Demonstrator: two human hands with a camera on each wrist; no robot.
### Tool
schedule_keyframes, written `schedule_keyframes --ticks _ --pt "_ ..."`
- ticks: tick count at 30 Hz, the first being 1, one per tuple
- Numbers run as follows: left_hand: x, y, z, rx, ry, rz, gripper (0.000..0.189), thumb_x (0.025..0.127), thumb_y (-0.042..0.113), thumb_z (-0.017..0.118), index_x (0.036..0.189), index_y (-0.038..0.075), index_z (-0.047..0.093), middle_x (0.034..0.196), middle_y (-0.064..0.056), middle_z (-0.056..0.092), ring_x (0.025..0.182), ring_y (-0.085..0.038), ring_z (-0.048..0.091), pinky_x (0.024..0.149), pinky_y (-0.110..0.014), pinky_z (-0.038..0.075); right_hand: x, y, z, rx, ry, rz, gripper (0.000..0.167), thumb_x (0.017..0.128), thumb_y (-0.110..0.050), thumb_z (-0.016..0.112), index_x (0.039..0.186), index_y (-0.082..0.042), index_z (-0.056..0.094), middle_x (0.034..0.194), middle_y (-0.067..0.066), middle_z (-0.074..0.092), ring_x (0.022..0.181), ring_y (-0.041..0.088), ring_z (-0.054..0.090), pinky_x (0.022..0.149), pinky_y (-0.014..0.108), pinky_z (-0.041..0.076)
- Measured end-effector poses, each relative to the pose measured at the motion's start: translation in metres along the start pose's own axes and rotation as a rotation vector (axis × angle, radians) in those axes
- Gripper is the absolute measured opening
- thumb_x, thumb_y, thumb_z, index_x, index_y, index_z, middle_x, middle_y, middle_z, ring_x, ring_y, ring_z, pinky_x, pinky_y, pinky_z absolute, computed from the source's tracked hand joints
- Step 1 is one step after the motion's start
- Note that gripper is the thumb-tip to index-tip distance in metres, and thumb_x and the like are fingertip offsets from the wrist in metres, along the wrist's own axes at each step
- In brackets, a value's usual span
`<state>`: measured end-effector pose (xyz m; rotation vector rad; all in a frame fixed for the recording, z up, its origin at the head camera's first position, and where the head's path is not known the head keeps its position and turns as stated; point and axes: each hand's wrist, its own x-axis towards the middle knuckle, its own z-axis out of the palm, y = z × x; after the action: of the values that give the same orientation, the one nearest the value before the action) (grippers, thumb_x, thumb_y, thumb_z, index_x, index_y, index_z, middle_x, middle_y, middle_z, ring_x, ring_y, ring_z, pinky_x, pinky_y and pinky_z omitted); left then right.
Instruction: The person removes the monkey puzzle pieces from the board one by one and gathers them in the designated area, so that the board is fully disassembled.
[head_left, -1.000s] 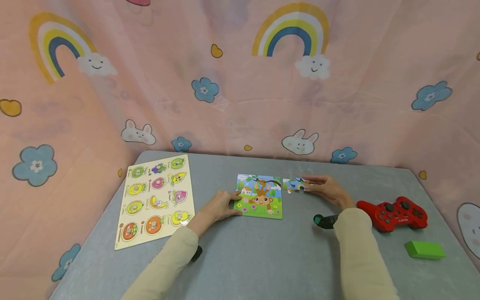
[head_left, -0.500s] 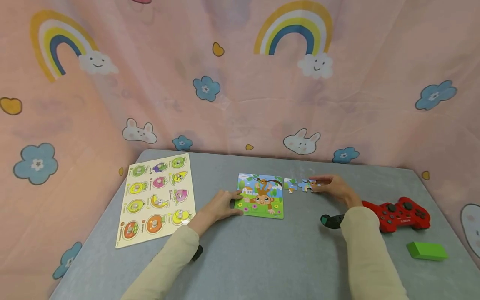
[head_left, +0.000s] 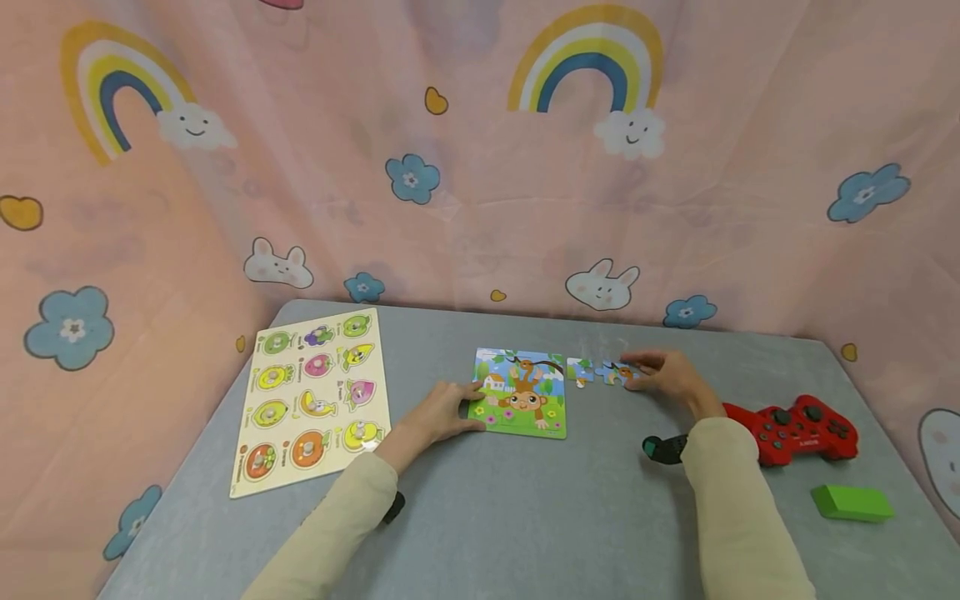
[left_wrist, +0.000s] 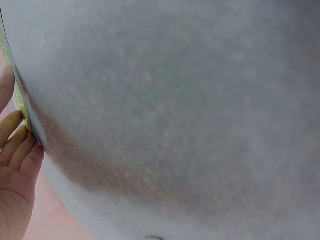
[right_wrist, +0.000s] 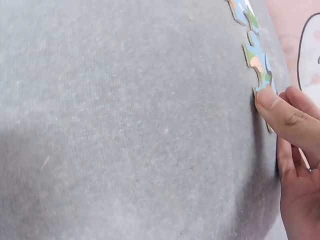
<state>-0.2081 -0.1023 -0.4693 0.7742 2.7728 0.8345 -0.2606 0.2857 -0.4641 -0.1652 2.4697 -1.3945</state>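
A square monkey picture puzzle [head_left: 519, 396] lies on the grey table. My left hand [head_left: 437, 408] rests at its left edge, thumb low and fingertips higher up. In the left wrist view, fairly straight fingers [left_wrist: 22, 155] touch the board's rim. Right of the picture lies a small jigsaw piece [head_left: 580, 372]. Beside it, my right hand [head_left: 670, 379] pinches another jigsaw piece [head_left: 615, 372] by its right end, between thumb and fingers. The right wrist view has the thumb [right_wrist: 272, 102] over that end, which hides part of it.
A cream fruit peg board [head_left: 310, 400] lies at the left of the table. Beyond my right forearm are a red game controller [head_left: 806, 429] and a green block [head_left: 852, 502]. A pink printed curtain [head_left: 480, 225] stands behind the table.
My right hand has moved slightly right with the jigsaw piece, opening a gap from the other small piece; it is nearly still since half a second ago. My left hand stays put.
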Motion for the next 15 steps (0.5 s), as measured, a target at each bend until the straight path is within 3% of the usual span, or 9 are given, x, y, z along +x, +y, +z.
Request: schedule_keyframes --ticks 10,15 --pt "0.0001 0.0010 -0.0009 -0.002 -0.011 -0.013 0.053 0.079 0.024 0.079 0.123 0.000 0.064 0.136 -0.014 0.053 0.124 -0.032 0.050 0.097 -0.040 0.046 0.0020 0.0000 0.0002 -0.061 0.011 -0.011 0.051 0.083 -0.007 0.075 0.127 0.010 0.056 0.134 0.028 0.051 0.129 0.038 0.043 0.103 0.039 0.040" --pt "-0.0008 0.0009 -0.0010 -0.007 -0.011 -0.028 0.054 0.079 0.024 0.079 0.124 -0.001 0.063 0.136 -0.014 0.053 0.125 -0.033 0.049 0.098 -0.040 0.046 0.0033 -0.0014 0.0012 -0.074 0.020 -0.003 0.052 0.082 -0.008 0.076 0.127 0.010 0.056 0.134 0.029 0.050 0.127 0.039 0.044 0.103 0.044 0.039"
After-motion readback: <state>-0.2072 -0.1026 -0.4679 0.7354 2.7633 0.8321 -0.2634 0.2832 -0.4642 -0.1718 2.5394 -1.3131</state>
